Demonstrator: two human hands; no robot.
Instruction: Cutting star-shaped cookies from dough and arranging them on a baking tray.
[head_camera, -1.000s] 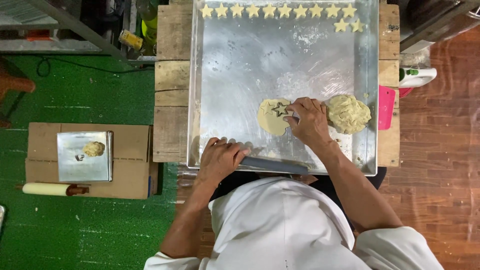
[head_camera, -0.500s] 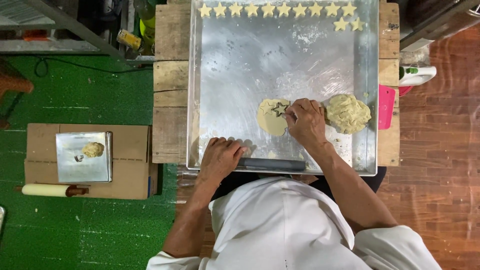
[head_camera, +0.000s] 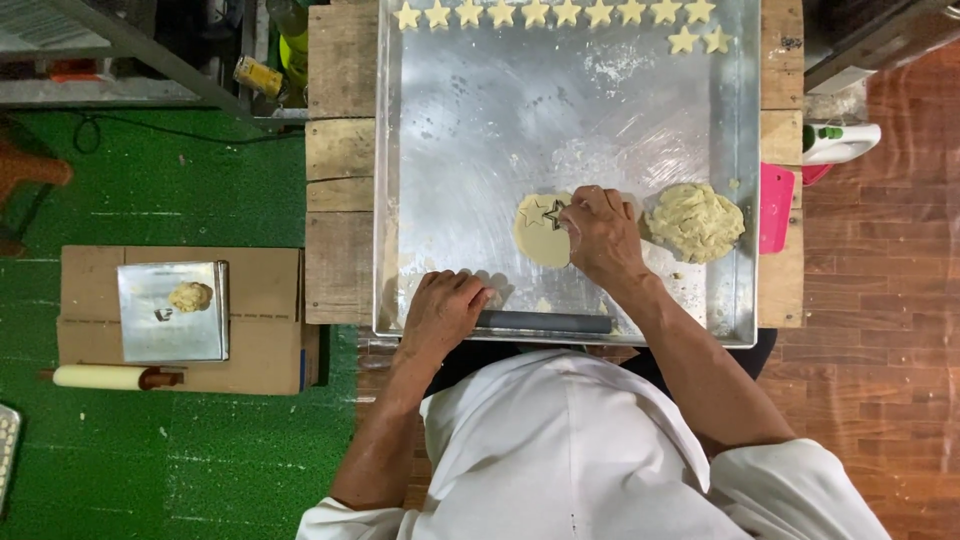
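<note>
My right hand (head_camera: 600, 235) is closed around a small star-shaped metal cutter (head_camera: 553, 213), fingertips pinching it and pressing it into the upper edge of a flattened round of pale dough (head_camera: 540, 240), which lies a little below the middle of the big metal tray (head_camera: 470, 120). A star outline already shows in the dough just left of the cutter, so I judge this round has given at least one shape and has room for a few more in its lower half. My left hand (head_camera: 440, 310) rests curled on the near left end of a dark rolling pin (head_camera: 545, 321), which lies along the tray's near edge; I cannot tell whether the fingers truly grip it or only steady it. Just right of my cutting hand sits a rough lump of unrolled dough (head_camera: 695, 220), close to the tray's right edge, so by my reckoning a good share of the work is left. Along the far edge of the tray a row of cut star cookies (head_camera: 550, 13) is lined up, with two more starting a second row at the far right corner; most of the tray is bare metal. The tray rests on a wooden table (head_camera: 335, 200).
</note>
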